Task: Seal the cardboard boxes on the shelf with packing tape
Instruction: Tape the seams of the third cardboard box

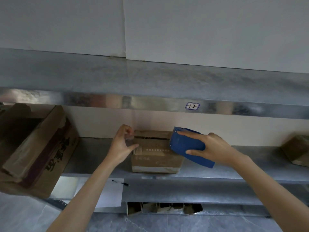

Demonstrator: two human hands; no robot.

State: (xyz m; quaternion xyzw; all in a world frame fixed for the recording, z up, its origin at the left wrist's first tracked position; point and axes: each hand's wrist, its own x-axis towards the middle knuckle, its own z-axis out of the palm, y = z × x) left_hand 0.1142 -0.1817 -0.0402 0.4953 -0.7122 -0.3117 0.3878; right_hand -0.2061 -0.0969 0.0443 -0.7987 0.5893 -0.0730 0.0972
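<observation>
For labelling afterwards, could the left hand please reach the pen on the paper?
Probably yes: the pen lies uncovered just below the left hand, which must first release the tape on the box.

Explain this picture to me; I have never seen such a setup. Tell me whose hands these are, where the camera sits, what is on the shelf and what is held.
There is no machine here: one camera worn on a person's head looks down at their two bare hands. The left hand pinches a clear tape end at the left edge of a small cardboard box. The right hand holds a blue tape dispenser at the box's right edge. The box stands on a metal shelf; a larger box sits to the left, another box far right.
</observation>
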